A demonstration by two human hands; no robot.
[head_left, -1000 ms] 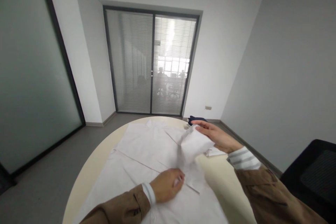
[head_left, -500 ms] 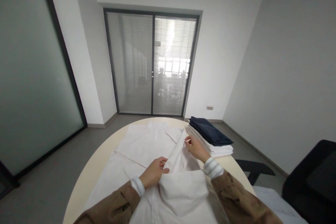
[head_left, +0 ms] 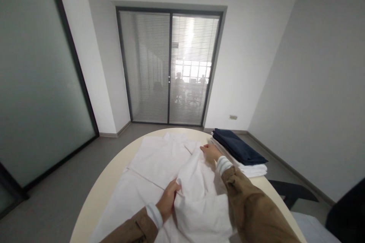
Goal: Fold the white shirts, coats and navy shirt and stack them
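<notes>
A white shirt (head_left: 154, 159) lies spread on the round table, its collar end towards the far edge. Its right side is bunched and partly lifted between my hands. My left hand (head_left: 169, 197) is closed on the raised fold near the middle of the shirt, with some fingers hidden under the cloth. Farther off, at the shirt's upper right, my right hand (head_left: 210, 152) pinches the edge of the fabric between thumb and fingers. Loose folds hang from that grip towards my body.
Right of my right hand, a dark navy folded garment (head_left: 239, 146) tops a stack of white folded clothes (head_left: 253, 169) at the edge of the pale round table (head_left: 98, 182). A black chair (head_left: 349, 212) stands at the lower right. A glass door with blinds (head_left: 168, 68) is ahead.
My left hand has moved slightly down and lifted the fold, so the cloth is more bunched. My right hand still holds the upper right edge. The view has turned slightly left.
</notes>
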